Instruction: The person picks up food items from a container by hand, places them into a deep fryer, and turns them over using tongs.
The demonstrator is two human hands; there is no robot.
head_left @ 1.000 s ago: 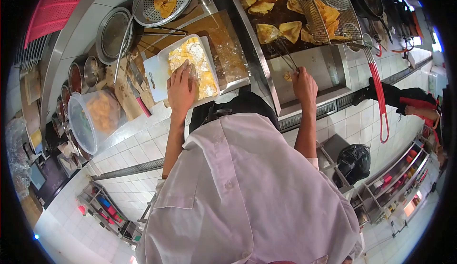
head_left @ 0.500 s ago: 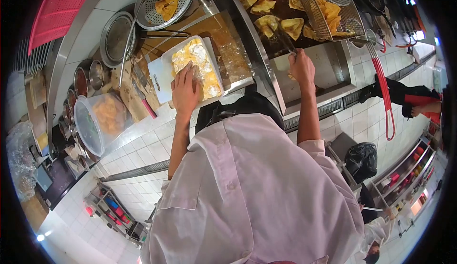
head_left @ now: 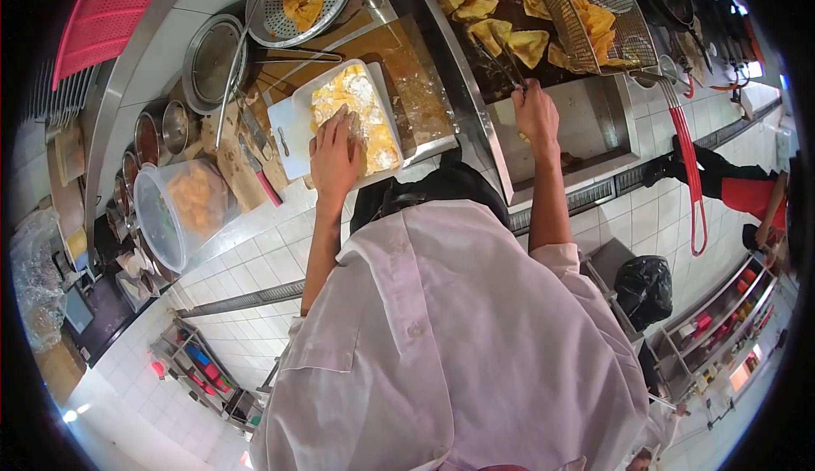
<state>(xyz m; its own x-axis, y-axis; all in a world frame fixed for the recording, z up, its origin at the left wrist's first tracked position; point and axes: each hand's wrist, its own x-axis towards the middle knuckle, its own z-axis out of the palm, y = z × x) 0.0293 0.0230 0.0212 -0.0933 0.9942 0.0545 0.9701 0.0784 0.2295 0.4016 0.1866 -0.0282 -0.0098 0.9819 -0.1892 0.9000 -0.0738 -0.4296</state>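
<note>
My left hand (head_left: 334,155) lies with fingers stretched out on floured yellow dough pieces (head_left: 356,97) packed in a white tray (head_left: 392,110). My right hand (head_left: 536,117) is closed round the handle end of dark metal tongs (head_left: 512,65). The tongs' two arms are apart and reach over the dark oil of the fryer (head_left: 491,144), their tips at a folded yellow wrapper (head_left: 491,31). Several more folded wrappers (head_left: 528,46) float around it. A wire frying basket (head_left: 620,38) holding fried pieces (head_left: 590,29) rests over the oil on the right.
Left of the tray are a white board (head_left: 289,135), a red-handled knife (head_left: 265,184) and a clear tub (head_left: 165,216) of orange pieces. A perforated strainer (head_left: 327,21) stands behind. The basket's red handle (head_left: 689,174) juts out at right. Another person (head_left: 755,195) is at far right.
The tongs' arms now show spread apart, with their tips at a folded wrapper. My left hand stays on the floured dough. The person at far right has shifted position.
</note>
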